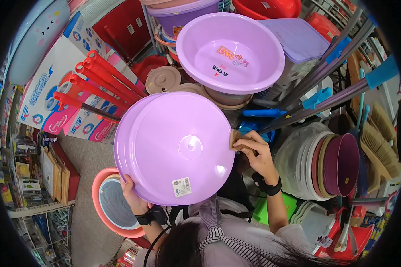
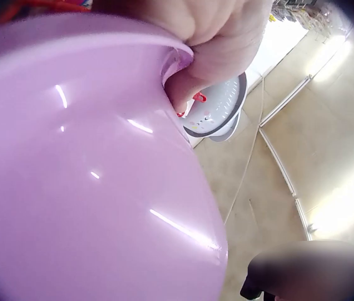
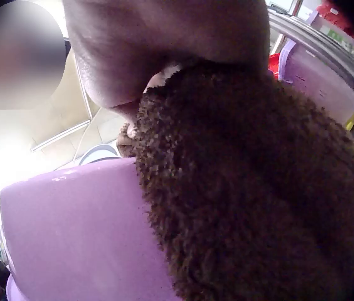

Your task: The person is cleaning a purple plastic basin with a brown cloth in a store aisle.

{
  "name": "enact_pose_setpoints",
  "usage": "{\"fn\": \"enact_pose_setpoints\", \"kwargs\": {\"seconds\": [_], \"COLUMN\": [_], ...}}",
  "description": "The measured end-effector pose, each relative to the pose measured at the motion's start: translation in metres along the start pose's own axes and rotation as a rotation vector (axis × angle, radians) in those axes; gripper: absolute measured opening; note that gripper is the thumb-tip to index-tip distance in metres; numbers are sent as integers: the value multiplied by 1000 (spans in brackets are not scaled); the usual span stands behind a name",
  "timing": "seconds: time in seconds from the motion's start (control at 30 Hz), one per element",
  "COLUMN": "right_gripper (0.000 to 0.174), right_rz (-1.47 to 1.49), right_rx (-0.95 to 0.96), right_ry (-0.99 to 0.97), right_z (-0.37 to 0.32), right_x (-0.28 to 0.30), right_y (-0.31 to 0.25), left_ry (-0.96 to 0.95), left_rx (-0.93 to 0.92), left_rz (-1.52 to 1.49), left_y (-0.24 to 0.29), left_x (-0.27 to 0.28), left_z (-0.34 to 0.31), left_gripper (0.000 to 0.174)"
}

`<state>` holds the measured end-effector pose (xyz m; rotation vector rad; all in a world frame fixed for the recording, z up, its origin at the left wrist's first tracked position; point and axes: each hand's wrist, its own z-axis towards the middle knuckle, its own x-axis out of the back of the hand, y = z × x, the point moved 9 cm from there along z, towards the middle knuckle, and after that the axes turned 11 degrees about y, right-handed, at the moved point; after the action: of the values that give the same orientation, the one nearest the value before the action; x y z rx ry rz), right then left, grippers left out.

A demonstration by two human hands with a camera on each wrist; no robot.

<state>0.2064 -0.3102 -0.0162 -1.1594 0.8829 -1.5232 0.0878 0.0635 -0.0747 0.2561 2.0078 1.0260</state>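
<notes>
A light purple plastic basin (image 1: 160, 133) is held up bottom outward in front of the person, with a white price label (image 1: 181, 187) low on its base. My left hand (image 1: 135, 198) grips its rim at the lower left; in the left wrist view the thumb hooks over the rolled rim. On the opposite side, my right hand (image 1: 259, 156) holds a brown fuzzy cloth (image 3: 246, 182) against the edge of the basin. That cloth fills much of the right wrist view and hides most of the right fingers there.
Another purple basin (image 1: 229, 49) with a printed picture lies face up on stacked buckets just beyond. Red-handled poles (image 1: 107, 80) stand at left, grey poles with blue grips (image 1: 318, 99) at right. Nested buckets (image 1: 341, 164) and a pink basin (image 1: 103, 213) flank the person.
</notes>
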Motion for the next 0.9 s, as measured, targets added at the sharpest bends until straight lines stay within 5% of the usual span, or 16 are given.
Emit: {"fn": "enact_pose_setpoints", "kwargs": {"seconds": [0.07,0.37,0.57,0.7,0.9], "right_gripper": [26,20,13,16,23], "right_rz": [-30,-6,-55,-65,-145], "right_rx": [34,90,44,136,159], "right_ry": [-10,18,-130,100,12], "right_z": [2,8,7,18,27], "right_x": [-1,-12,-6,13,-10], "right_y": [-5,-1,-5,-23,-18], "left_ry": [-213,33,-145,-110,-52], "left_rx": [103,26,33,22,35], "left_rz": [-59,-14,10,20,27], "left_y": [1,-5,4,0,-6], "left_x": [-19,-5,-23,-12,-9], "left_z": [-4,1,-4,-2,-2], "left_gripper": [46,44,47,47,47]}}
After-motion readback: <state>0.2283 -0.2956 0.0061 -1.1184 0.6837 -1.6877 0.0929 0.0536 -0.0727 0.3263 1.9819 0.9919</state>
